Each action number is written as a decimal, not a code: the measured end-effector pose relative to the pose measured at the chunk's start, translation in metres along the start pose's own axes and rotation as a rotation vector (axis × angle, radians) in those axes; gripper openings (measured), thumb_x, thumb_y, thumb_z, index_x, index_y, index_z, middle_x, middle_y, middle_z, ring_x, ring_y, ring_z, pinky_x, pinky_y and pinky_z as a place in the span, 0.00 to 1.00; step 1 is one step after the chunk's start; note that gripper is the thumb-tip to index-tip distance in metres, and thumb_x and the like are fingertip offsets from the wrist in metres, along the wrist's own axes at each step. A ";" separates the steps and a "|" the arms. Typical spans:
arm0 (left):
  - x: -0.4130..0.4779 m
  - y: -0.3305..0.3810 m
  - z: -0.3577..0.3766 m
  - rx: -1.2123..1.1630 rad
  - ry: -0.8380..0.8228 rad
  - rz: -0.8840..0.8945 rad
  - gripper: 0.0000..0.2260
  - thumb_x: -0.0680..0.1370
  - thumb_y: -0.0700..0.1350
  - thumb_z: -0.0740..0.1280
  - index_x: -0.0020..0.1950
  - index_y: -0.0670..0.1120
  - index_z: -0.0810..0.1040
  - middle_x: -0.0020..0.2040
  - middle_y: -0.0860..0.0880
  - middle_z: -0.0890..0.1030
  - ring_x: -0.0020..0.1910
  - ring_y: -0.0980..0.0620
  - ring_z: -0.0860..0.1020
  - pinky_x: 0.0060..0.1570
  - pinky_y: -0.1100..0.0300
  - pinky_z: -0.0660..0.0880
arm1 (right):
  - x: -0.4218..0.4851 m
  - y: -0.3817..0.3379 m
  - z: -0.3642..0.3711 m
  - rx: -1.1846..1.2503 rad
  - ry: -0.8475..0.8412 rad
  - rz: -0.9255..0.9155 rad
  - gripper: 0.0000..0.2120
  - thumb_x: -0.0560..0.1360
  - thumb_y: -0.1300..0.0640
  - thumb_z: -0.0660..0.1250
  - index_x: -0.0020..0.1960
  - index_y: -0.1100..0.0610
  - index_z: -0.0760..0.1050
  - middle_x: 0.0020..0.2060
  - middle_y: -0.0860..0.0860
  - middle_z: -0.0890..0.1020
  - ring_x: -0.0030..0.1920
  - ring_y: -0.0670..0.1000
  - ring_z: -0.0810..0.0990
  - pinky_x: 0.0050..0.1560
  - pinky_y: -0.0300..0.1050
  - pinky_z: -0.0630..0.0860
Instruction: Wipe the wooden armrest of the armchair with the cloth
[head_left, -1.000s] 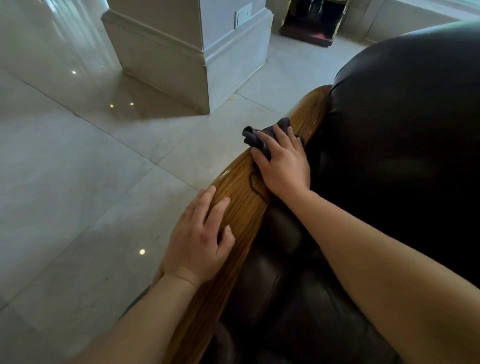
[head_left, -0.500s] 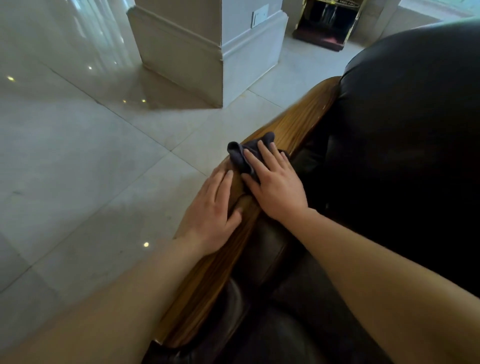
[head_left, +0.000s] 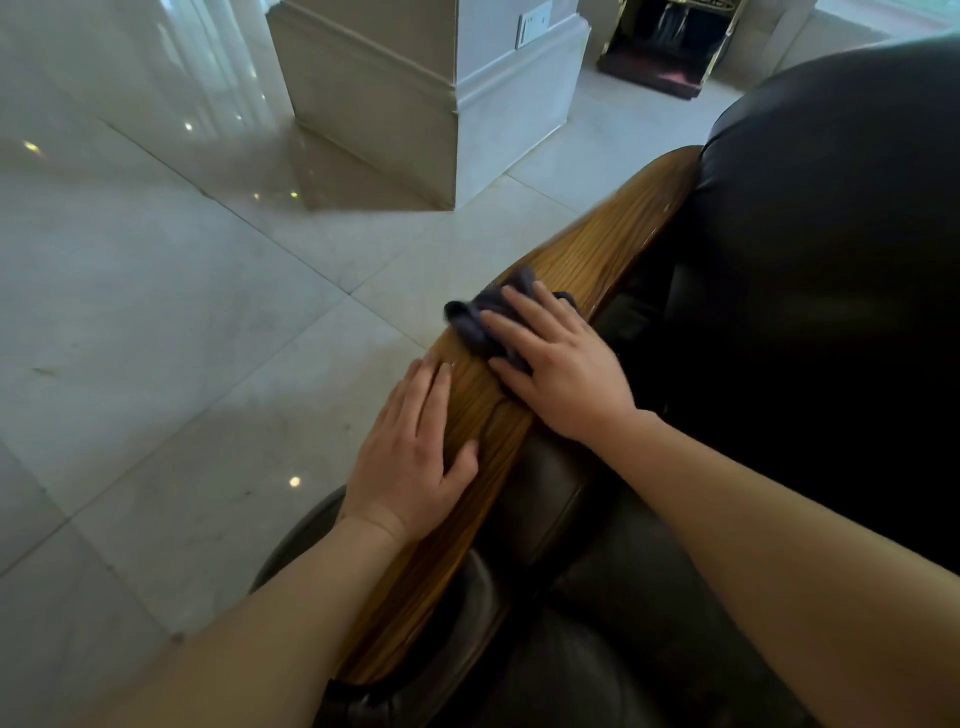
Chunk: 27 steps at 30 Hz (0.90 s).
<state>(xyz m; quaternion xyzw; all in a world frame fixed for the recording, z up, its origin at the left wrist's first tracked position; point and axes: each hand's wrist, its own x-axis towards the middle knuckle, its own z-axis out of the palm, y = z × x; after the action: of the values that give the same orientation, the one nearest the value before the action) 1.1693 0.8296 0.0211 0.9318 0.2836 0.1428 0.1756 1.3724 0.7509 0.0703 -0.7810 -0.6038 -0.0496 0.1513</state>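
The glossy wooden armrest (head_left: 613, 234) of a dark leather armchair (head_left: 831, 260) runs diagonally from the lower middle to the upper right. A crumpled dark grey cloth (head_left: 480, 319) lies on its middle stretch. My right hand (head_left: 561, 371) presses flat on the cloth, fingers spread over it, most of the cloth hidden beneath. My left hand (head_left: 410, 462) rests palm down on the armrest's outer edge just below, fingers apart, holding nothing.
Polished pale floor tiles (head_left: 156, 338) spread to the left of the chair. A square white column base (head_left: 415, 104) stands beyond the armrest. A dark stand with brass trim (head_left: 670, 52) sits at the back. The leather seat cushion (head_left: 649, 623) lies to the armrest's right.
My right hand slid the cloth back along the armrest toward my left hand, then stayed near it. The view shifted; my left hand kept its place on the wood.
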 end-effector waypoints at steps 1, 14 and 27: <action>0.000 0.001 0.000 0.006 0.004 0.006 0.33 0.79 0.60 0.54 0.81 0.48 0.50 0.81 0.46 0.54 0.80 0.49 0.52 0.74 0.55 0.53 | -0.001 0.001 0.001 0.020 0.030 0.094 0.24 0.81 0.43 0.59 0.75 0.48 0.67 0.77 0.53 0.65 0.79 0.57 0.56 0.76 0.59 0.55; -0.011 0.001 -0.009 -0.169 -0.007 0.000 0.28 0.82 0.59 0.46 0.81 0.50 0.50 0.82 0.50 0.53 0.80 0.56 0.48 0.77 0.54 0.53 | -0.059 -0.101 0.033 -0.002 0.084 0.307 0.26 0.82 0.51 0.56 0.78 0.54 0.59 0.79 0.55 0.58 0.80 0.56 0.46 0.78 0.58 0.49; -0.127 -0.047 -0.068 0.082 -0.229 -0.170 0.32 0.78 0.57 0.49 0.81 0.46 0.52 0.82 0.47 0.52 0.80 0.52 0.47 0.78 0.55 0.46 | -0.099 -0.164 0.046 0.101 -0.105 -0.072 0.25 0.78 0.61 0.65 0.74 0.54 0.68 0.76 0.53 0.67 0.79 0.54 0.53 0.78 0.53 0.50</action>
<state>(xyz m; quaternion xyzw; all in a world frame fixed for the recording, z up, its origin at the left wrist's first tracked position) 1.0209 0.8091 0.0416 0.9210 0.3454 0.0082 0.1799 1.1838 0.7096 0.0294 -0.7518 -0.6403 0.0168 0.1569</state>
